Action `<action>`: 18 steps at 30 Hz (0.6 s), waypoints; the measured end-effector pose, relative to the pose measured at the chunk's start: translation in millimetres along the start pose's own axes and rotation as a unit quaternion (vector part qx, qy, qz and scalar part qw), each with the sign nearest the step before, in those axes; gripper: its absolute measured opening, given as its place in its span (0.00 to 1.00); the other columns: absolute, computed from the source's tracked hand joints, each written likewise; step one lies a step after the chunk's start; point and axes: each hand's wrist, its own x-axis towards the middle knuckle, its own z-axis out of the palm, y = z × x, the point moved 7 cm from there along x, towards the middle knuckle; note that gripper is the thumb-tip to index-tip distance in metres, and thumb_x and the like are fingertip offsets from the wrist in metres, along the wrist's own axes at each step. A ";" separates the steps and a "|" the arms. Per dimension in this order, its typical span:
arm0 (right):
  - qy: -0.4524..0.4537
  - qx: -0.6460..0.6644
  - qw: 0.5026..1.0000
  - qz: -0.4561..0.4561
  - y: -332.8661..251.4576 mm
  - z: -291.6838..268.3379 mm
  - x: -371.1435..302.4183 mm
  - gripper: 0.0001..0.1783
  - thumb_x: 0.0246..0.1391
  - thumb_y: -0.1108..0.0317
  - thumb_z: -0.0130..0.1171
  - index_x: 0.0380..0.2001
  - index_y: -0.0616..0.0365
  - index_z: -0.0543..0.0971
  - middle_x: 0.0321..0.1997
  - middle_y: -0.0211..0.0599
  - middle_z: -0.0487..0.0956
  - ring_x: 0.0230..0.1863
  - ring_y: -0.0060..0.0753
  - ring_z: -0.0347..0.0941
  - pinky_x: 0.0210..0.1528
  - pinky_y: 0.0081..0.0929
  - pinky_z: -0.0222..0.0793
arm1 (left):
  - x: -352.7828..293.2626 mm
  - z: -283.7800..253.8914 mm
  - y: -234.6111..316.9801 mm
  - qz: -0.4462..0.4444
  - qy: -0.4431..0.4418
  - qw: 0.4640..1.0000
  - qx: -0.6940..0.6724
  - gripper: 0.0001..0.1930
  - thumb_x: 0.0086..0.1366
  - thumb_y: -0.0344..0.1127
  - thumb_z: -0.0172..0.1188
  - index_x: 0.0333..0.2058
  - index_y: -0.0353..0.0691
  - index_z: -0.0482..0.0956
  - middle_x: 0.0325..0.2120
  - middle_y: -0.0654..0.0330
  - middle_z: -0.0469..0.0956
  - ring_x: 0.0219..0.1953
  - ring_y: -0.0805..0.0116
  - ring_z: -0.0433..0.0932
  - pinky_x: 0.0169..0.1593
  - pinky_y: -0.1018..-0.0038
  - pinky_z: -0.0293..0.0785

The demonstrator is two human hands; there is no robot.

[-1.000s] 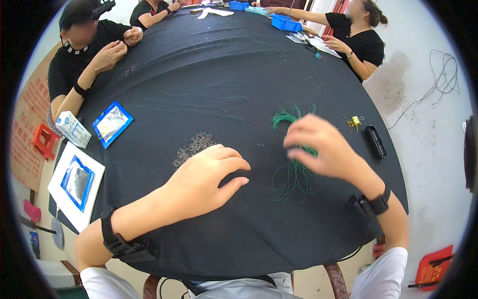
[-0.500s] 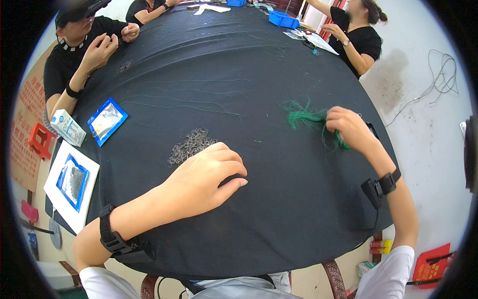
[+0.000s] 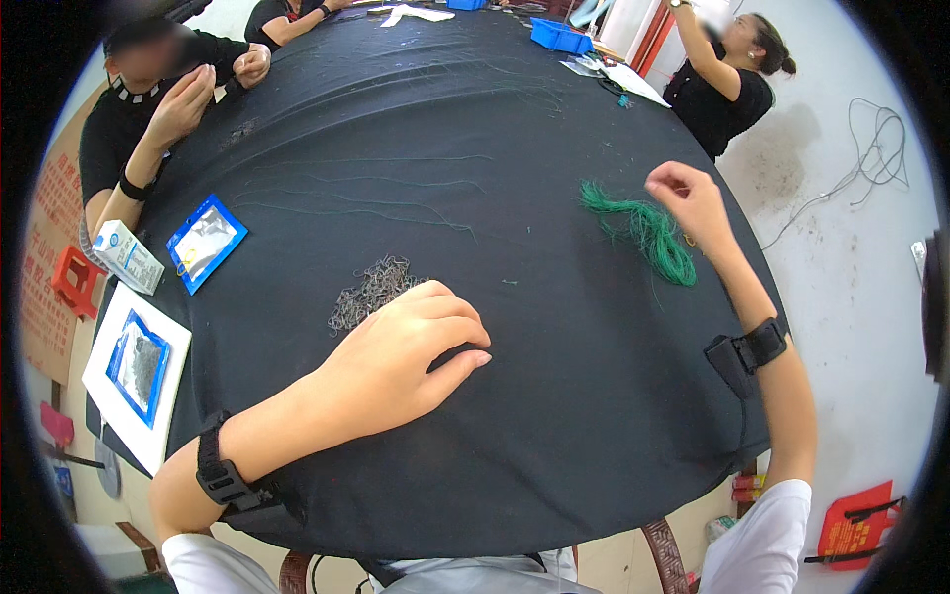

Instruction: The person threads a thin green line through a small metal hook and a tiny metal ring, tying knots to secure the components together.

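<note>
My left hand [image 3: 411,342] lies palm down on the black cloth, fingers curled and thumb tip close to the index fingertip. Whatever it pinches, if anything, is too small to see. Just beyond its knuckles is a pile of small dark metal hooks [image 3: 368,294], partly hidden by the hand. My right hand [image 3: 690,201] is raised over the right side of the table with thumb and fingers pinched together; no strand shows clearly in them. Beside and below it, a loose bundle of green thread [image 3: 648,236] lies on the cloth.
Several thin green strands [image 3: 366,213] stretch across the cloth. At left are a blue-edged packet [image 3: 206,243], a drink carton [image 3: 129,259] and a white board [image 3: 104,381] bearing another packet of hooks [image 3: 139,366]. Co-workers sit around the far side, near a blue bin [image 3: 561,37].
My right hand has let go of the green bundle and lifted away from it. The bundle now lies flat and longer. My left hand stays put. The co-worker at right has raised an arm.
</note>
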 end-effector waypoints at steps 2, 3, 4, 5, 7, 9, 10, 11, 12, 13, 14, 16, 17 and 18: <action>-0.059 -0.095 0.993 0.028 -14.3 23.8 -5.2 0.07 0.48 0.66 0.60 0.28 0.59 0.80 0.26 0.33 0.79 0.31 0.24 0.74 0.37 0.22 0.67 | -0.9 -2.0 -1.9 -0.007 0.008 1.000 -0.001 0.06 0.55 0.28 0.61 0.32 0.34 0.78 0.34 0.54 0.78 0.39 0.57 0.75 0.44 0.67 0.71; -0.020 -0.130 0.990 -0.042 -26.0 27.9 -8.7 0.06 0.45 0.66 0.63 0.26 0.56 0.81 0.25 0.34 0.78 0.31 0.30 0.72 0.38 0.26 0.67 | -0.9 -2.5 -1.3 -0.008 0.008 1.000 -0.001 0.06 0.55 0.28 0.61 0.32 0.34 0.78 0.34 0.54 0.78 0.39 0.57 0.75 0.44 0.67 0.71; -0.020 -0.129 0.990 -0.043 -27.8 34.1 -9.2 0.06 0.45 0.66 0.63 0.26 0.56 0.81 0.25 0.34 0.78 0.31 0.30 0.72 0.38 0.26 0.67 | -0.8 -3.1 0.0 -0.004 0.010 1.000 0.001 0.06 0.55 0.28 0.61 0.32 0.34 0.78 0.34 0.54 0.78 0.39 0.57 0.75 0.44 0.67 0.71; -0.015 -0.145 0.987 -0.070 -33.3 39.4 -9.2 0.06 0.44 0.65 0.64 0.27 0.54 0.81 0.24 0.32 0.77 0.32 0.32 0.71 0.38 0.27 0.67 | -0.6 -3.7 0.8 -0.002 0.012 1.000 0.002 0.06 0.55 0.28 0.61 0.32 0.34 0.78 0.34 0.54 0.78 0.39 0.57 0.75 0.44 0.67 0.71; -0.020 -0.172 0.981 -0.089 -43.0 51.1 -8.4 0.07 0.41 0.65 0.66 0.28 0.50 0.81 0.27 0.30 0.75 0.39 0.34 0.69 0.43 0.29 0.66 | -0.7 -3.6 -0.7 -0.003 0.012 1.000 0.000 0.06 0.55 0.27 0.61 0.32 0.34 0.78 0.34 0.54 0.78 0.39 0.57 0.75 0.44 0.67 0.71; -0.009 -0.174 0.978 -0.118 -49.4 62.6 -5.7 0.08 0.40 0.66 0.66 0.28 0.49 0.81 0.31 0.31 0.75 0.41 0.35 0.68 0.45 0.30 0.66 | -1.1 -4.1 -1.6 -0.004 0.013 1.000 -0.002 0.06 0.55 0.27 0.61 0.32 0.34 0.78 0.34 0.54 0.77 0.40 0.57 0.75 0.44 0.67 0.71; 0.004 -0.176 0.973 -0.146 -51.9 66.7 -4.7 0.08 0.40 0.66 0.66 0.28 0.49 0.81 0.35 0.32 0.74 0.44 0.37 0.67 0.47 0.31 0.66 | -1.4 -4.6 -1.9 -0.006 0.014 1.000 0.000 0.06 0.55 0.27 0.61 0.32 0.34 0.78 0.34 0.54 0.77 0.40 0.57 0.75 0.44 0.67 0.71; -0.005 -0.174 0.974 -0.144 -47.6 71.7 -1.8 0.08 0.39 0.66 0.67 0.27 0.48 0.81 0.40 0.34 0.73 0.47 0.39 0.66 0.50 0.34 0.65 | -1.7 -5.1 -2.1 -0.009 0.015 1.000 0.002 0.06 0.55 0.27 0.61 0.32 0.34 0.78 0.34 0.54 0.77 0.40 0.57 0.75 0.44 0.67 0.71; -0.006 -0.173 0.974 -0.145 -45.3 74.9 0.4 0.08 0.39 0.66 0.67 0.27 0.48 0.81 0.40 0.34 0.73 0.47 0.39 0.66 0.50 0.34 0.65 | -1.9 -5.1 -3.0 -0.011 0.016 1.000 0.003 0.06 0.55 0.27 0.61 0.32 0.34 0.78 0.34 0.54 0.77 0.40 0.57 0.75 0.44 0.67 0.71; -0.014 -0.180 0.974 -0.139 -42.1 78.3 2.4 0.07 0.39 0.66 0.67 0.26 0.48 0.81 0.40 0.34 0.73 0.48 0.40 0.66 0.51 0.34 0.64 | -1.8 -7.3 -3.4 -0.005 0.035 0.999 0.008 0.05 0.56 0.28 0.61 0.32 0.33 0.78 0.33 0.55 0.77 0.39 0.59 0.74 0.43 0.68 0.71; -0.023 -0.188 0.973 -0.133 -39.1 81.1 3.7 0.06 0.39 0.66 0.67 0.25 0.49 0.81 0.40 0.34 0.73 0.49 0.41 0.66 0.52 0.35 0.64 | -1.9 -9.8 -3.5 0.000 0.055 0.998 0.014 0.05 0.57 0.28 0.60 0.31 0.33 0.78 0.31 0.56 0.77 0.39 0.60 0.73 0.43 0.68 0.71; -0.021 -0.171 0.977 -0.129 -34.3 82.6 5.0 0.06 0.39 0.66 0.67 0.24 0.49 0.81 0.41 0.34 0.74 0.49 0.40 0.66 0.52 0.35 0.64 | -2.2 -12.2 -5.2 -0.001 0.069 0.997 0.017 0.05 0.56 0.28 0.60 0.31 0.33 0.77 0.31 0.56 0.76 0.39 0.60 0.74 0.43 0.68 0.71; -0.018 -0.157 0.980 -0.122 -32.4 82.2 5.3 0.05 0.39 0.66 0.67 0.24 0.49 0.82 0.43 0.33 0.74 0.50 0.40 0.66 0.53 0.34 0.63 | -2.3 -14.1 -5.7 0.001 0.082 0.997 0.018 0.05 0.56 0.28 0.61 0.32 0.33 0.77 0.31 0.56 0.76 0.39 0.60 0.74 0.43 0.68 0.71; -0.020 -0.155 0.980 -0.124 -35.2 83.0 5.2 0.05 0.39 0.66 0.67 0.24 0.49 0.82 0.43 0.33 0.74 0.50 0.40 0.66 0.53 0.34 0.63 | -2.7 -14.2 -6.9 -0.002 0.083 0.996 0.018 0.05 0.56 0.28 0.61 0.32 0.33 0.77 0.31 0.56 0.76 0.39 0.60 0.74 0.43 0.68 0.71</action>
